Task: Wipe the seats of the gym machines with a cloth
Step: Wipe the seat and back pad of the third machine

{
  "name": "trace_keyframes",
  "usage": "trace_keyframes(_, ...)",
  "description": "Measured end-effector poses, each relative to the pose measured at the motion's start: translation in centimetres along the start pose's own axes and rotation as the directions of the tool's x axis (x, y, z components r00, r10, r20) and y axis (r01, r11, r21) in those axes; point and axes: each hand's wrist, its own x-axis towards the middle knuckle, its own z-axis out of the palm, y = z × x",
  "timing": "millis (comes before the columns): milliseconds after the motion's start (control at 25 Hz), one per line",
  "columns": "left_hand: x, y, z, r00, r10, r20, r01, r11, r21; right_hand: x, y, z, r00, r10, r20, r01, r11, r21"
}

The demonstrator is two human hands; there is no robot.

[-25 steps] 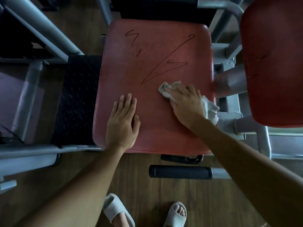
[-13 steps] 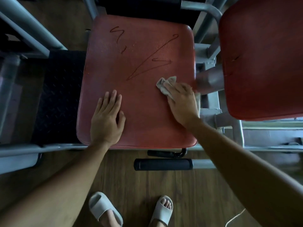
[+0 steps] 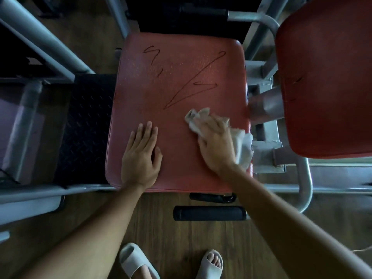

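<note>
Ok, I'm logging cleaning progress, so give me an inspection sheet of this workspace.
Surface: red padded vinyl seat, with dark scribbled marks on its far half, not yet wiped.
Job's things: crumpled white cloth on the seat's near right part.
Clutter: nothing seen.
Grippers: left hand flat on the seat, fingers straight; right hand presses the cloth.
Cables: thin pale cord on the floor, lower right.
Surroundings: grey metal frame tubes, second red pad at right, black foam-covered bar, wooden floor.

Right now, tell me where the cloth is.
In the head view the cloth lies under the right hand at the red seat's near right edge.
</note>
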Motion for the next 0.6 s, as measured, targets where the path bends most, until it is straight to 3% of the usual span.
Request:
trace_keyframes(160,0.0,-0.1,0.0,1.000,-0.003,-0.009,0.003,1.000,-0.026,-2.4,0.9,-0.6,0.908,-0.371,0.194,0.385,0.922,-0.039)
trace_keyframes(240,0.0,0.0,0.0,1.000,-0.007,0.002,0.007,1.000,-0.019,1.3,2.6,-1.1,0.936,-0.318,0.150,0.339,0.930,-0.140)
trace_keyframes(320,0.1,0.1,-0.1,1.000,-0.013,0.008,0.013,1.000,0.004,3.5,1.8,-0.5,0.999,-0.036,-0.001,0.036,0.996,-0.080)
trace_keyframes(360,0.1,0.1,-0.1,1.000,-0.011,0.011,0.011,1.000,0.010,3.0,0.4,0.2,0.997,0.064,-0.043,-0.065,0.998,-0.023)
trace_keyframes(400,0.1,0.0,-0.1,1.000,-0.006,0.012,0.005,1.000,0.009,1.9,-1.0,0.9,0.997,0.060,-0.046,-0.060,0.998,0.005)
trace_keyframes(520,0.1,-0.2,-0.1,1.000,0.007,0.014,-0.007,1.000,-0.001,-1.6,-1.8,1.4,0.970,-0.234,0.071,0.233,0.972,0.021)
trace_keyframes(600,0.1,-0.1,-0.1,1.000,0.004,0.016,-0.004,1.000,-0.007,-0.3,0.1,0.4,0.934,-0.331,0.134,0.340,0.939,-0.054)
